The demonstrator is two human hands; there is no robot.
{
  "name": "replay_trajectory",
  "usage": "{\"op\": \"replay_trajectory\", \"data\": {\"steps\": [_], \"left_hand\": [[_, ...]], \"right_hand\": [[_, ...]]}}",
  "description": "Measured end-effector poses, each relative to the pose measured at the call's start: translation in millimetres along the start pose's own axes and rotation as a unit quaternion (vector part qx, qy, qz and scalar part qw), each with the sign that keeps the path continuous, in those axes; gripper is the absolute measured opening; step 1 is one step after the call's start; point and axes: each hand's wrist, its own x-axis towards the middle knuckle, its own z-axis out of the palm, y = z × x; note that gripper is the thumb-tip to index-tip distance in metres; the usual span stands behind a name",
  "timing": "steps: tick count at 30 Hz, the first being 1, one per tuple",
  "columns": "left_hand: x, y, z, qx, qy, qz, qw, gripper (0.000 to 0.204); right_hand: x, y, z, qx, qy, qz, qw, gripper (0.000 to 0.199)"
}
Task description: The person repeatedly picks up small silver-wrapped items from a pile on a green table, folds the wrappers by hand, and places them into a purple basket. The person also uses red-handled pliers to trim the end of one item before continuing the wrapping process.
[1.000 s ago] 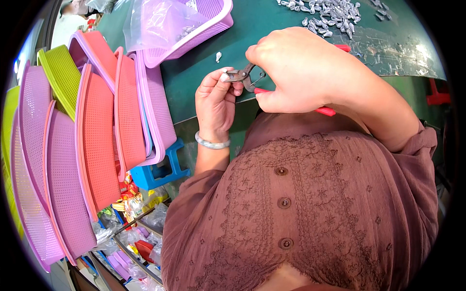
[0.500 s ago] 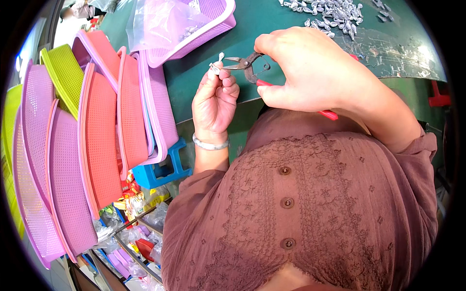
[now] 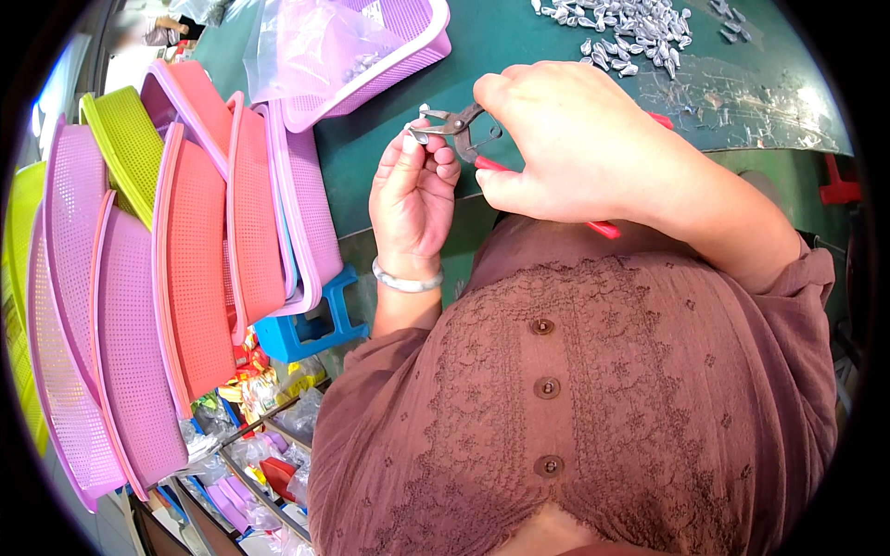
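Note:
My left hand [image 3: 414,190] is closed, pinching a small silvery-grey part [image 3: 420,137] between thumb and fingertips. In my right hand [image 3: 575,139] is a pair of pliers or nippers with red handles [image 3: 604,229] and dark metal jaws [image 3: 456,124]. The open jaws are at the small part, one on each side of it; whether they touch it I cannot tell. A heap of similar small grey parts [image 3: 640,32] lies on the green table at the far right.
The green table [image 3: 519,37] has a worn front edge at right. A purple basket [image 3: 426,46] with a clear plastic bag [image 3: 311,46] stands at the back. Stacked purple, coral and green baskets [image 3: 190,269] fill the left, above a blue stool [image 3: 311,324]. Several darker pieces [image 3: 732,23] lie far right.
The pliers and my right hand have moved left and slightly down, bringing the jaws around the small part. My left hand has turned the part a little.

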Motion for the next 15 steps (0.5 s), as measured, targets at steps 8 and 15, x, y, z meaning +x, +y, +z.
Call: {"op": "replay_trajectory", "data": {"steps": [8, 15], "left_hand": [[0.7, -4.7, -1.0, 0.047, 0.01, 0.055, 0.997, 0.016], [1.3, -6.5, -0.6, 0.115, 0.012, 0.123, 0.986, 0.014]], "right_hand": [[-0.4, -3.6, 4.5, 0.015, 0.005, 0.003, 1.0, 0.032], [0.0, -1.8, 7.7, 0.044, 0.007, 0.004, 0.999, 0.03]]}}
